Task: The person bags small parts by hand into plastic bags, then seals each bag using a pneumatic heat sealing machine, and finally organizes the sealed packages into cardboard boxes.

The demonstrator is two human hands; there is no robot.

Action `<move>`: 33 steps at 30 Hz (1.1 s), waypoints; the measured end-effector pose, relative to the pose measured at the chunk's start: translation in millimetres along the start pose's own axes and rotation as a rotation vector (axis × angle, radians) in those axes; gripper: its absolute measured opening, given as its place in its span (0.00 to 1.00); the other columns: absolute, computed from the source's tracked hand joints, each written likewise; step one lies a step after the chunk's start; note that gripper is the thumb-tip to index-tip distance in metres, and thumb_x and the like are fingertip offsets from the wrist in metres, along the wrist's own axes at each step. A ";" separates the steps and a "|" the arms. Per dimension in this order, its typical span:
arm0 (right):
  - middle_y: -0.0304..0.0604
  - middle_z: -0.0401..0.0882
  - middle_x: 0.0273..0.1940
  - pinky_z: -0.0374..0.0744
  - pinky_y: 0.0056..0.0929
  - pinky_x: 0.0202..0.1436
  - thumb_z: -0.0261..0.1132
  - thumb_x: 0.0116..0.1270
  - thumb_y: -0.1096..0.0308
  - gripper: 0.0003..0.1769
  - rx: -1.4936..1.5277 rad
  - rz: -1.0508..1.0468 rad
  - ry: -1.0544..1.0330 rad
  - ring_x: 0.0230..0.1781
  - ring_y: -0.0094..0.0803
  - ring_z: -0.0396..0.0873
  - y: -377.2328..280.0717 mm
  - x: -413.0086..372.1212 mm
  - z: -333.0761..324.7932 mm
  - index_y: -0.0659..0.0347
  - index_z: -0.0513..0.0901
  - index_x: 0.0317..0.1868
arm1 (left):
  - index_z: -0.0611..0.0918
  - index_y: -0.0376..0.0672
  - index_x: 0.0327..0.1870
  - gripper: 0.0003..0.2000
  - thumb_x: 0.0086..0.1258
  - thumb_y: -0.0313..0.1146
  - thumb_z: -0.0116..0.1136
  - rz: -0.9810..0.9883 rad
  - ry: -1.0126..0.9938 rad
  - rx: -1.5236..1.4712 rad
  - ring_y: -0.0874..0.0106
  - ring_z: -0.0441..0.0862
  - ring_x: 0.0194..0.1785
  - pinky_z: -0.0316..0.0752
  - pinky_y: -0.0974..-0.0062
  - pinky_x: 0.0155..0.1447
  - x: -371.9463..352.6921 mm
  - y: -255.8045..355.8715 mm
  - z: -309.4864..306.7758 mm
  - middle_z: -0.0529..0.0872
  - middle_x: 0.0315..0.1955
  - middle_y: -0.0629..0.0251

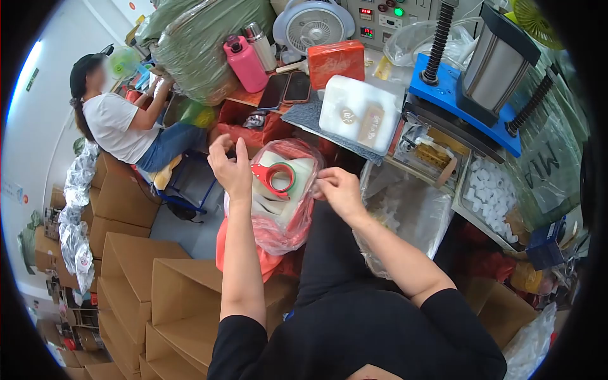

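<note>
A pink plastic bag (297, 234) sits in front of me, its mouth spread around a stack of pale sheets (269, 208). On the sheets lies a red tape dispenser (258, 171) with a green-edged ring of tape. My left hand (231, 166) is raised at the bag's left side, fingers apart and nothing in them. On the opposite side, my right hand (341, 195) pinches the bag's rim between thumb and fingers. Beyond the bag, a white foam-wrapped stack (339, 104) with a brown label rests on a grey board (304, 120).
A blue-framed press (437, 88) stands at the right, beside a tray of small white parts (487, 196). Behind are a fan (313, 28), a pink bottle (246, 66) and two phones (296, 87). Cardboard boxes (183, 291) fill the lower left. A person (120, 120) sits farther left.
</note>
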State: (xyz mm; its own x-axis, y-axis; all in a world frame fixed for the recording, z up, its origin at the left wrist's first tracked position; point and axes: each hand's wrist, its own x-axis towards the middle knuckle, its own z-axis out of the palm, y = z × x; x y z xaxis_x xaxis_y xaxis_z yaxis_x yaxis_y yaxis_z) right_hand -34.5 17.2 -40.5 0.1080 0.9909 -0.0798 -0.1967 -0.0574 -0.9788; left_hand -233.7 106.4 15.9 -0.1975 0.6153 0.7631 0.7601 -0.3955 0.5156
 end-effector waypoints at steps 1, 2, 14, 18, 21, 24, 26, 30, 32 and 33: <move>0.44 0.82 0.30 0.81 0.23 0.30 0.60 0.65 0.76 0.08 0.002 0.063 0.010 0.27 0.28 0.82 4.2 0.0 -13.1 0.70 0.78 0.43 | 0.78 0.38 0.46 0.11 0.66 0.30 0.60 -0.004 -0.007 -0.005 0.74 0.75 0.38 0.72 0.77 0.42 -7.9 -1.2 2.2 0.79 0.36 0.65; 0.40 0.81 0.28 0.80 0.22 0.29 0.62 0.64 0.74 0.05 0.013 0.107 0.034 0.25 0.24 0.81 0.5 -5.1 -22.2 0.67 0.81 0.39 | 0.79 0.37 0.45 0.09 0.67 0.30 0.58 -0.107 -0.051 -0.161 0.76 0.76 0.37 0.72 0.79 0.42 -16.3 -4.0 6.1 0.80 0.35 0.67; 0.38 0.79 0.25 0.75 0.20 0.33 0.65 0.60 0.75 0.18 -0.286 -0.030 0.110 0.26 0.20 0.76 27.4 9.5 -63.0 0.68 0.76 0.51 | 0.83 0.35 0.37 0.09 0.68 0.33 0.60 -0.491 -0.096 -0.400 0.72 0.79 0.37 0.73 0.75 0.48 -63.5 -51.3 53.9 0.82 0.32 0.63; 0.39 0.79 0.25 0.75 0.19 0.32 0.65 0.60 0.77 0.30 -0.342 0.026 0.114 0.26 0.20 0.76 25.8 22.5 -67.5 0.73 0.66 0.62 | 0.83 0.34 0.37 0.09 0.67 0.32 0.60 -0.574 -0.088 -0.456 0.74 0.78 0.35 0.74 0.77 0.42 -66.3 -46.1 59.2 0.80 0.31 0.64; 0.39 0.79 0.25 0.75 0.19 0.33 0.64 0.59 0.78 0.33 -0.371 0.019 0.134 0.26 0.19 0.75 25.0 24.5 -66.1 0.72 0.63 0.65 | 0.83 0.34 0.37 0.08 0.67 0.30 0.60 -0.615 -0.057 -0.521 0.77 0.77 0.33 0.75 0.79 0.36 -66.1 -38.6 61.3 0.81 0.31 0.65; 0.38 0.79 0.25 0.74 0.18 0.34 0.64 0.59 0.77 0.35 -0.388 0.021 0.138 0.26 0.19 0.75 24.0 25.2 -64.8 0.71 0.61 0.67 | 0.83 0.34 0.37 0.07 0.67 0.29 0.59 -0.576 -0.057 -0.462 0.78 0.78 0.32 0.76 0.80 0.32 -69.7 -50.1 66.6 0.82 0.32 0.65; 0.38 0.78 0.25 0.74 0.18 0.34 0.64 0.59 0.77 0.36 -0.412 0.026 0.134 0.26 0.19 0.75 22.9 25.3 -63.6 0.71 0.61 0.68 | 0.83 0.33 0.38 0.06 0.67 0.28 0.59 -0.557 -0.109 -0.443 0.76 0.79 0.33 0.78 0.80 0.34 -70.2 -55.0 68.1 0.83 0.34 0.63; 0.37 0.78 0.24 0.74 0.19 0.34 0.64 0.59 0.77 0.37 -0.485 0.001 0.114 0.26 0.19 0.75 20.2 24.4 -63.0 0.70 0.60 0.68 | 0.83 0.35 0.41 0.09 0.70 0.32 0.57 -0.540 -0.085 -0.462 0.81 0.77 0.33 0.73 0.82 0.37 -70.1 -49.1 70.4 0.83 0.32 0.69; 0.38 0.78 0.24 0.74 0.20 0.34 0.64 0.59 0.77 0.37 -0.518 -0.012 0.104 0.26 0.20 0.75 17.9 23.9 -62.0 0.70 0.60 0.68 | 0.83 0.35 0.42 0.10 0.69 0.33 0.57 -0.497 -0.076 -0.456 0.81 0.78 0.33 0.73 0.81 0.37 -69.4 -49.9 72.3 0.84 0.33 0.68; 0.38 0.78 0.24 0.74 0.20 0.35 0.64 0.59 0.76 0.37 -0.545 -0.031 0.103 0.26 0.20 0.75 15.2 22.8 -61.0 0.69 0.60 0.68 | 0.83 0.35 0.42 0.10 0.69 0.33 0.57 -0.498 -0.075 -0.456 0.81 0.78 0.33 0.73 0.81 0.37 -69.4 -50.7 73.2 0.84 0.33 0.68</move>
State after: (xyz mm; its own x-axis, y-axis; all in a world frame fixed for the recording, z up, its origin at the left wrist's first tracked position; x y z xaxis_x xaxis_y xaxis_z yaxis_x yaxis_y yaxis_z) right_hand 24.4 31.5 -68.7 0.2061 0.9777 -0.0403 0.3381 -0.1098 -0.9347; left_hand -213.2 133.6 -91.6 -0.4001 0.8378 0.3715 0.2490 -0.2908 0.9238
